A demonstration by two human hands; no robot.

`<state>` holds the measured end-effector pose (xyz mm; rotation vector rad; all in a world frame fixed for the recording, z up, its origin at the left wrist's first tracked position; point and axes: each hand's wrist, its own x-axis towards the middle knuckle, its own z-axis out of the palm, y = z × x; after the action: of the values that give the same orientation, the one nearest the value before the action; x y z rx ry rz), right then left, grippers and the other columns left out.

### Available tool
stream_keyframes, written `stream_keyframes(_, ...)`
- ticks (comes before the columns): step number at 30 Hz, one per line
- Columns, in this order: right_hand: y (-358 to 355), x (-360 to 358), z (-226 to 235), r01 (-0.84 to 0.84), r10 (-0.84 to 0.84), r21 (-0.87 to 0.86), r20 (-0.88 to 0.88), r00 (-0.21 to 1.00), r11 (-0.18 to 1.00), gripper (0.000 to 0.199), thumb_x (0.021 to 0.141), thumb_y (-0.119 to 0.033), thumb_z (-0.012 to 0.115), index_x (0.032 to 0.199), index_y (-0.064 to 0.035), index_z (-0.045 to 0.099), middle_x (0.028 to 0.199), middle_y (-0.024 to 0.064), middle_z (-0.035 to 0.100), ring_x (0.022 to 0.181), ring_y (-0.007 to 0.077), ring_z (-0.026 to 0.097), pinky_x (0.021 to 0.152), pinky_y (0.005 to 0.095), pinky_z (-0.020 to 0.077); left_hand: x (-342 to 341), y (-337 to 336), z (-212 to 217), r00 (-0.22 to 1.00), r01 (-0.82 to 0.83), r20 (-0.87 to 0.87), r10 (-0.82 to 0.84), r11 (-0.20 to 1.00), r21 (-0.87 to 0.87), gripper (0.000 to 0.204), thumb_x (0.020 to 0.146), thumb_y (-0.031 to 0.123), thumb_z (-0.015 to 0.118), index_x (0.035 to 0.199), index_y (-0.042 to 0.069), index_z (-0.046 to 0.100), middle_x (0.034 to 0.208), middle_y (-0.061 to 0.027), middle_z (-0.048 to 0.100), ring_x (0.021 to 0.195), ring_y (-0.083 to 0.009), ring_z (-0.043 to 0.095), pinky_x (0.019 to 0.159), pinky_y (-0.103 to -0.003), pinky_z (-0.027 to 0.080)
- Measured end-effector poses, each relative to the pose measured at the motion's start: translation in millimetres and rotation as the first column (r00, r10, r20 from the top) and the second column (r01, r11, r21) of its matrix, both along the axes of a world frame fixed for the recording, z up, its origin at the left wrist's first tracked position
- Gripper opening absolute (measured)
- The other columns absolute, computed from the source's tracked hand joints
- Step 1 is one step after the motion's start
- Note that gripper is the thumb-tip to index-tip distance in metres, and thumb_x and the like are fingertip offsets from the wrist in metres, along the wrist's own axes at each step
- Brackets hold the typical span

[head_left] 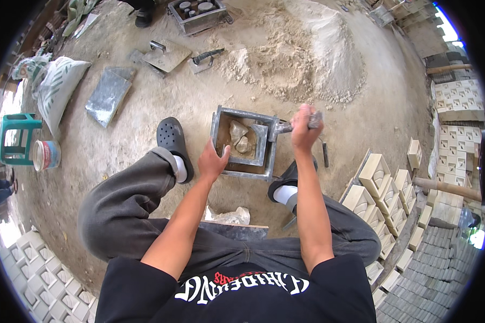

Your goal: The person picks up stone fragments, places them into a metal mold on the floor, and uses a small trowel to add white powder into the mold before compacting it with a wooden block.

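Note:
A square grey metal mould (244,113) stands on the ground between my feet, with a smaller frame set inside it. Pale lumps (241,137) lie within the inner frame. My left hand (213,159) grips the mould's left wall, thumb over the inside and the other fingers mostly hidden outside. In my right hand (305,129) is a hammer (284,128), its handle partly covered by my fist. The hammer's head is at the mould's right wall; whether it touches is hard to tell.
Beyond the mould rises a heap of pale powder (328,59). A trowel (203,58), a float (167,55) and a metal plate (110,94) lie left of it. Patterned blocks (380,183) are stacked at right. A green stool (17,137) and a bucket (46,155) stand far left.

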<state>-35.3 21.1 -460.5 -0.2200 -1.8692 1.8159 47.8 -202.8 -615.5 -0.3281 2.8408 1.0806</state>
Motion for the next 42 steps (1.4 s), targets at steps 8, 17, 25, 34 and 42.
stream_keyframes(8, 2, 0, -10, -0.037, 0.022, 0.096, 0.156, 0.987, 0.995, 0.029, 0.098, -0.019, 0.058, 0.073, -0.0097, 0.047, 0.058, -0.0028, 0.044, 0.052, 0.0077, 0.043, 0.050, 0.0262, 0.0375, 2, 0, 6, 0.997, 0.033, 0.065, -0.030, 0.999, -0.037, 0.071, 0.085, 0.048, 0.066, 0.134, -0.001, 0.049, 0.115, -0.0232, 0.065, 0.101, -0.0395, 0.065, 0.085, -0.048, 0.052)
stream_keyframes(17, -3, 1, 2, 0.141, -0.149, -0.252, -0.014, 0.989, 0.958, 0.047, 0.099, -0.040, 0.059, 0.069, -0.0074, 0.043, 0.063, -0.0009, 0.043, 0.051, 0.0086, 0.040, 0.047, 0.0258, 0.0340, -1, 3, 8, 0.995, 0.025, 0.096, -0.024, 1.000, -0.017, 0.070, 0.085, 0.048, 0.065, 0.133, 0.000, 0.050, 0.115, -0.0225, 0.065, 0.100, -0.0399, 0.065, 0.084, -0.047, 0.052)
stream_keyframes(25, -5, 1, 36, -0.116, 0.131, 0.077, -0.239, 0.962, 0.990, 0.082, 0.093, -0.073, 0.036, 0.060, 0.0014, 0.047, 0.058, 0.0057, 0.047, 0.048, 0.0162, 0.052, 0.045, 0.0281, 0.0391, -1, 1, -1, 0.999, 0.022, -0.030, -0.021, 1.000, 0.012, 0.069, 0.084, 0.046, 0.067, 0.132, -0.001, 0.051, 0.114, -0.0233, 0.066, 0.097, -0.0397, 0.066, 0.083, -0.047, 0.053)
stream_keyframes(34, 1, -27, 54, -0.482, 0.482, 0.036, -0.126, 0.867, 0.875, 0.078, 0.099, -0.063, 0.034, 0.055, -0.0005, 0.050, 0.053, 0.0111, 0.050, 0.045, 0.0235, 0.054, 0.049, 0.0357, 0.0476, -1, 2, 0, 0.999, 0.021, 0.031, -0.021, 1.000, 0.009, 0.071, 0.083, 0.046, 0.068, 0.132, -0.002, 0.050, 0.115, -0.0242, 0.065, 0.100, -0.0399, 0.066, 0.085, -0.047, 0.052)
stream_keyframes(42, -4, -42, 57, -0.606, 0.596, -0.006, -0.178, 0.783, 0.795, 0.060, 0.098, -0.036, 0.047, 0.051, 0.0017, 0.053, 0.050, 0.0113, 0.053, 0.044, 0.0190, 0.055, 0.044, 0.0296, 0.0439, -1, 2, 1, 0.999, 0.016, 0.044, -0.016, 1.000, -0.004, 0.071, 0.083, 0.046, 0.068, 0.132, -0.002, 0.050, 0.115, -0.0245, 0.065, 0.099, -0.0402, 0.066, 0.085, -0.047, 0.052)
